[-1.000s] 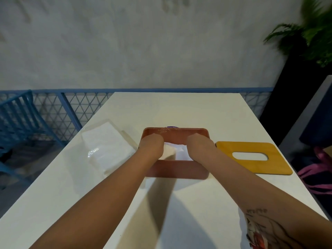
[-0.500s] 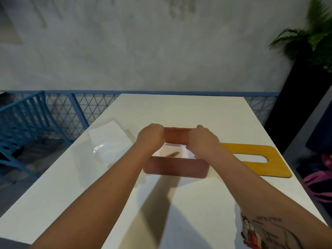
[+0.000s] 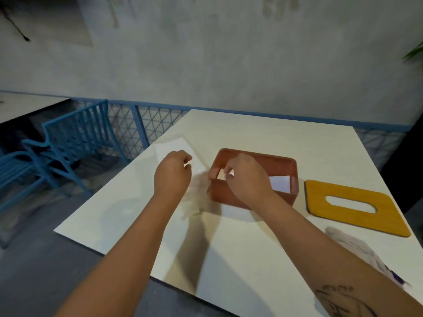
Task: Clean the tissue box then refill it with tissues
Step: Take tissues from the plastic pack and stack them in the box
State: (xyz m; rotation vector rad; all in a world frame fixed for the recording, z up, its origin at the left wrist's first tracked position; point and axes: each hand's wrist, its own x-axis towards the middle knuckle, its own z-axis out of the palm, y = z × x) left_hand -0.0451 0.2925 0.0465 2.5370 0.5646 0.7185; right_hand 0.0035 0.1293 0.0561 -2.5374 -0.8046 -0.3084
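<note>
Box (image 3: 286, 165), lid off, mid-tabletop (image 3: 251, 133) toward right edge, tissues (image 3: 280, 183) inside; right hand (image 3: 247, 179) pinches them at its left end, left hand (image 3: 172, 175) beside it, loosely curled, empty; yellow lid (image 3: 366, 216) flat at right edge; blue chair (image 3: 75, 138), railing (image 3: 160, 120), grey wall (image 3: 229, 53) beyond.

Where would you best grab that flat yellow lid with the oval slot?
Probably at the slot rim, from above: the yellow lid lies flat on the table, so its outer edges offer fingers little, while the slot lets a fingertip hook in and tilt it up for a pinch.
</note>
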